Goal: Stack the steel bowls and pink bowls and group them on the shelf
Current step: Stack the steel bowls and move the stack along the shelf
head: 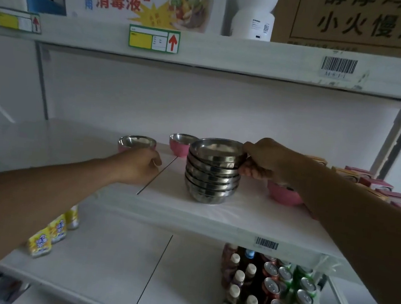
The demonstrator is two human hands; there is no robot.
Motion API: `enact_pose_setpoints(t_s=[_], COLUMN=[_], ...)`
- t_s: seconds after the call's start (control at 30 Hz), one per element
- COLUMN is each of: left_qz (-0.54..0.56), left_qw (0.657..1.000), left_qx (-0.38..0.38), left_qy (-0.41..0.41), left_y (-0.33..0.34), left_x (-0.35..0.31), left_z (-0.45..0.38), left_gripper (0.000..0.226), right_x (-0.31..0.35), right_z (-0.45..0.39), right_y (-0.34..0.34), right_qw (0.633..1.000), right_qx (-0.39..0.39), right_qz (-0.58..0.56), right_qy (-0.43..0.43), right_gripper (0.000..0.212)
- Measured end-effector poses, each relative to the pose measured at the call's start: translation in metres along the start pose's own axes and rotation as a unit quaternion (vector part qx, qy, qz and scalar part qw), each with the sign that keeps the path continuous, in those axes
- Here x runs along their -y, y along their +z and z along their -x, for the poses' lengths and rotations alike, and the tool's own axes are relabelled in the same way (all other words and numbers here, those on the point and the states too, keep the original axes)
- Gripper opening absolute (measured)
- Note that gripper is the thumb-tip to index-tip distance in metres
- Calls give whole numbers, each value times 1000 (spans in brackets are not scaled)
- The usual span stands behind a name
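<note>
I am looking at a white shelf (212,215) running across the middle of the frame. At lower left, yellow cans (49,235) are standing on the shelf board below. My left hand (141,165) is reaching in from the left edge, sitting left of centre, just in front of a pink bowl with a steel lining (136,142); its fingers are curling loosely inward and gripping nothing that I can see, though whether the knuckles are touching that bowl I cannot tell. Further right and toward the back, a second pink bowl (179,144) is standing upright, partly hidden behind the stack.

At centre frame, the stack of steel bowls (213,171) is resting on the shelf, nested one inside another (I am counting roughly six or seven rims). My right hand (265,161) is coming in from the lower right and its fingers are clamping on the top bowl's rim at its right side, thumb above and the other fingers below. Under my right forearm a third pink bowl (284,194) is sitting on the shelf, just right of the stack. At right centre, a row of small cartons (376,187) is lining the shelf. At lower right, bottles and cans (266,290) are crowding the lower board.
</note>
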State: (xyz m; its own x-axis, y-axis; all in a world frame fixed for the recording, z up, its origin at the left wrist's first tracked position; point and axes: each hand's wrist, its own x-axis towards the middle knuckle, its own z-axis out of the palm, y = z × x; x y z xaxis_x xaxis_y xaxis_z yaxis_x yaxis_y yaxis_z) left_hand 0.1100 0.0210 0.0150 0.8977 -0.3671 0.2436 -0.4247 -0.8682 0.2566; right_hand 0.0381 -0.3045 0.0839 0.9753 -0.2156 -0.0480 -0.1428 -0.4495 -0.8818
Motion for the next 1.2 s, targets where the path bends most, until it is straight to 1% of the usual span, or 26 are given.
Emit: enact_pose_setpoints(t_s=[0.07, 0.13, 0.2, 0.27, 0.3, 0.37, 0.47, 0.5, 0.57, 0.6, 0.67, 0.7, 0.77, 0.83, 0.93, 1.07, 1.13, 1.2], left_qz=[-4, -1, 13, 34, 41, 47, 54, 54, 47, 48, 56, 57, 48, 52, 62, 53, 49, 24], left_qw=[1000, 1000, 1000, 999, 999, 998, 998, 998, 998, 997, 996, 996, 996, 995, 995, 996, 997, 998], left_qx=[4, 5, 9, 21, 27, 33, 35, 38, 41, 42, 37, 34, 23, 13, 11, 4, 16, 33], left_qy=[10, 15, 14, 17, 19, 18, 22, 25, 32, 39, 56, 63, 74, 80, 79, 65, 50, 37], left_y=[1, 2, 2, 1, 1, -1, 0, 2, 8, 11, 19, 23, 28, 32, 33, 31, 25, 19], left_x=[3, 8, 13, 20, 22, 25, 25, 25, 25, 25, 26, 25, 25, 26, 26, 21, 16, 9], left_z=[0, -1, -2, -2, -2, -1, 1, 2, 4, 4, 3, 3, 3, 4, 11, 29, 38, 43], left_gripper=[35, 34, 33, 33, 34, 37, 37, 37, 38, 37, 35, 36, 40, 40, 38, 40, 46, 54], right_x=[-4, -7, -11, -19, -23, -36, -59, -67, -82, -87, -91, -91, -91, -91, -94, -96, -94, -93], right_z=[2, 5, 6, 5, 6, 10, 19, 24, 30, 34, 43, 47, 52, 57, 63, 66, 66, 65], right_y=[6, 11, 13, 13, 11, 6, 4, 6, 10, 14, 23, 26, 30, 34, 38, 36, 31, 25], right_qw=[1000, 999, 996, 993, 992, 989, 984, 982, 959, 941, 927, 924, 920, 919, 918, 930, 936, 939], right_qx=[-12, -33, -57, -81, -92, -105, -77, -62, -57, -59, -74, -87, -107, -121, -139, -124, -114, -94], right_qz=[7, 36, 74, 80, 79, 100, 146, 170, 277, 331, 362, 366, 371, 369, 365, 334, 319, 314], right_qy=[4, 9, 7, 9, 14, 31, 64, 55, -13, -40, -61, -68, -73, -72, -75, -89, -99, -107], right_gripper=[47, 50, 62, 71, 69, 51, 29, 22, 17, 28, 41, 44, 40, 36, 39, 53, 63, 71])
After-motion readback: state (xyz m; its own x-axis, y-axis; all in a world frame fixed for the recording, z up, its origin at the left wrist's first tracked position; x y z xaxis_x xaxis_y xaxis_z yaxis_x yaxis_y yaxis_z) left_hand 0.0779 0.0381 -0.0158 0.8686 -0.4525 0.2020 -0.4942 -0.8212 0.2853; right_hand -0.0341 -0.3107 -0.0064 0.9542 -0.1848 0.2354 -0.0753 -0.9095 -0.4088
